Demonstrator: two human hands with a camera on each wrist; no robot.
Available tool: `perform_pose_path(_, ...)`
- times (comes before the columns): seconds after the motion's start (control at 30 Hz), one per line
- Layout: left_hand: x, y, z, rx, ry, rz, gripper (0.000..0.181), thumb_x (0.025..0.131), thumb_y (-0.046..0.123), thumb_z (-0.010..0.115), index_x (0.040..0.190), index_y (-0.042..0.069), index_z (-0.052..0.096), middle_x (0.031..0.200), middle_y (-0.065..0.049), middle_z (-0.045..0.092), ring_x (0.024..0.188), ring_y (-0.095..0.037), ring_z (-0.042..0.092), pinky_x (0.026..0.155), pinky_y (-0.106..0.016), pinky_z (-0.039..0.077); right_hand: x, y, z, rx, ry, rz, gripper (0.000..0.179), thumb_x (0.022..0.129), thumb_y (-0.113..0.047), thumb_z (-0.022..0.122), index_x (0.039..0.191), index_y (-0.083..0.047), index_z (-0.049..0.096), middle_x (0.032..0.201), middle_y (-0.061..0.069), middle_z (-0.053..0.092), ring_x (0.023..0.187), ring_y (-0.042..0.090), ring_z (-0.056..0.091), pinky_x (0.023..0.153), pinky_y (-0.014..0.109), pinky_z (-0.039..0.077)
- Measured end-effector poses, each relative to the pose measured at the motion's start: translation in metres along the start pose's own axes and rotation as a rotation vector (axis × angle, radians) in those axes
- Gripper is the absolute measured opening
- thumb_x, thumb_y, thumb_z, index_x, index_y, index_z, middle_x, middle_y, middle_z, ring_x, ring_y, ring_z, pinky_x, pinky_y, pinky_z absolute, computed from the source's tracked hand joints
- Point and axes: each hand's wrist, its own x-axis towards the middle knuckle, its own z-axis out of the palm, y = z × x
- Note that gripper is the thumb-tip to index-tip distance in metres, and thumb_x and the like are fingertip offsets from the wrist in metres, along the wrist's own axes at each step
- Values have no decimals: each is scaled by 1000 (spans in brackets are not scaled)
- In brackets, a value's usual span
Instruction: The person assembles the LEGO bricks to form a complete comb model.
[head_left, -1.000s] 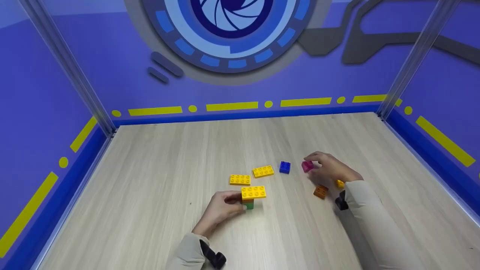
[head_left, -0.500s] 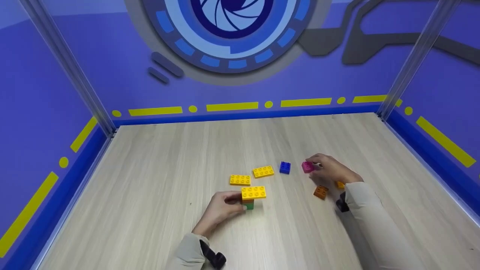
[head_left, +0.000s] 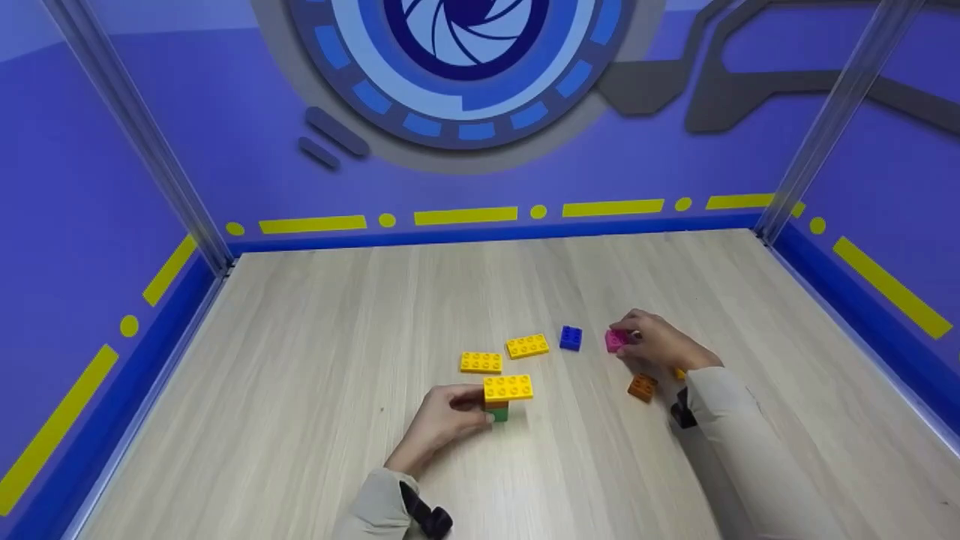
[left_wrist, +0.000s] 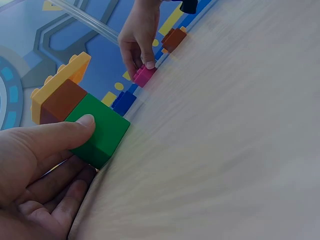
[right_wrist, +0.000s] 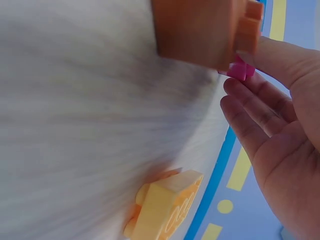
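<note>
While left hand pinches stack in fingers: three bricks joined, on tabletop
Right hand: fingers pinch pink brick, right of blue brick
Unjoined: pink, blue, brown brick, three yellow bricks

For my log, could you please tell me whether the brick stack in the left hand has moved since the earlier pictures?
No; against the yellow wall dashes in the head view, the brick stack shows no clear shift either way.

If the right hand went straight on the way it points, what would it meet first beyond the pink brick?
Probably the blue four-stud brick, next in line past the pink brick that the right hand pinches; depth is unclear, so it might just miss.
</note>
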Motion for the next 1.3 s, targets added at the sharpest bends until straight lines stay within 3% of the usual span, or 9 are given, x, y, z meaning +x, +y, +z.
perform_pose_path(0.43,1,-1,1,-3,-6,-15,46,75,13,79,119,13,68,118,-3,69,111,-20,63,98,-40,50,1,2,2,39,0,43,38,89,-14,68,125,-5,62,118,12,59,104,26,57,94,46,52)
perform_pose_path(0.7,0,1,0,-7,-1,9,46,75,11,79,119,11,67,118,-6,69,112,-24,63,99,-42,49,1,1,1,48,-13,58,38,89,-16,68,125,-5,62,119,12,59,104,25,56,95,46,52)
perform_pose_path(1.1,1,0,1,-26,-11,-19,44,75,12,79,118,13,69,117,-2,70,113,-21,63,98,-36,50,0,3,2,30,11,-49,38,88,-14,69,122,0,63,114,15,61,99,25,57,90,45,54)
perform_pose_path(1.3,2,0,1,-21,-13,-23,45,75,12,79,118,13,68,119,-4,69,116,-23,61,100,-38,49,0,2,2,32,8,-30,38,88,-15,69,123,-1,62,114,13,61,99,24,58,91,44,53)
